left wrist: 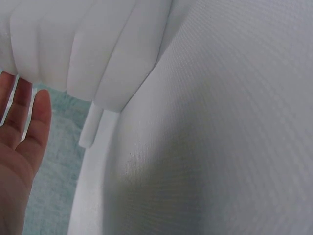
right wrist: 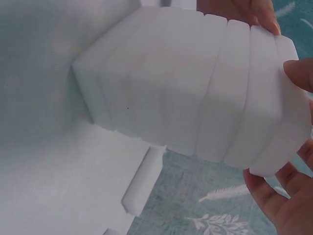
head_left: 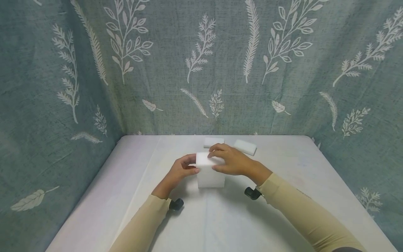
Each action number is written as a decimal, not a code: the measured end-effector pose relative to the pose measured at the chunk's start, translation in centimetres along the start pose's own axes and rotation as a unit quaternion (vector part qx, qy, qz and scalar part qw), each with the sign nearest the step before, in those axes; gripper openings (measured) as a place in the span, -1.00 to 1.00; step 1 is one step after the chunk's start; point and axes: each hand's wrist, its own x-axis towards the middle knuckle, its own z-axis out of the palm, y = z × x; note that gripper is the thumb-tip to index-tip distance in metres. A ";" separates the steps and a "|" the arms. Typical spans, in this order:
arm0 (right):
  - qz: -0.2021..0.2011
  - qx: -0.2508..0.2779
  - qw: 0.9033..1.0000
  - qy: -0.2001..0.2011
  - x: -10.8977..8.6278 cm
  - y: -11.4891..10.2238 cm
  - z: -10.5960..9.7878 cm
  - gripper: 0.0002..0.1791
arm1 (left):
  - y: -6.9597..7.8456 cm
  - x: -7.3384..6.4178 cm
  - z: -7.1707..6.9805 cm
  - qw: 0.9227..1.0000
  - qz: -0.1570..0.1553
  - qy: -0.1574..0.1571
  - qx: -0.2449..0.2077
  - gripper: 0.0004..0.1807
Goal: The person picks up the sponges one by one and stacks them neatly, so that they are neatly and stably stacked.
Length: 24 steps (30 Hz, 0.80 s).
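A stack of several white sponge blocks point(head_left: 211, 179) stands upright on the white table; its layers point(right wrist: 186, 98) show plainly in the right wrist view. My right hand point(head_left: 234, 161) pinches the top sponge block point(right wrist: 279, 132), thumb on the near side and fingertips on the far side. At the stack's left is my left hand point(head_left: 178, 172), thumb at the near edge and the other fingers reaching along the side. Those fingers point(left wrist: 38, 122) look nearly straight in the left wrist view, their tips right at the blocks.
Two more white sponge blocks lie flat behind the stack: one block point(head_left: 214, 141) straight behind, another block point(head_left: 245, 147) further right. The white table point(head_left: 274, 217) meets a green leaf-patterned curtain point(head_left: 233, 70) at the back and sides.
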 end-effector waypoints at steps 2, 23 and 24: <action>-0.002 0.000 1.000 0.001 0.0 0.0 0.0 -0.65 | 0.1 0.0 0.0 1.000 -0.005 0.001 -0.002 -0.39; -0.007 0.003 1.000 -0.003 -0.2 0.3 0.0 -0.61 | 0.2 0.1 0.2 1.000 -0.008 0.004 -0.007 -0.40; -0.007 0.005 1.000 -0.002 -0.2 0.4 0.1 -0.60 | 0.2 0.1 0.2 1.000 -0.006 0.004 -0.008 -0.40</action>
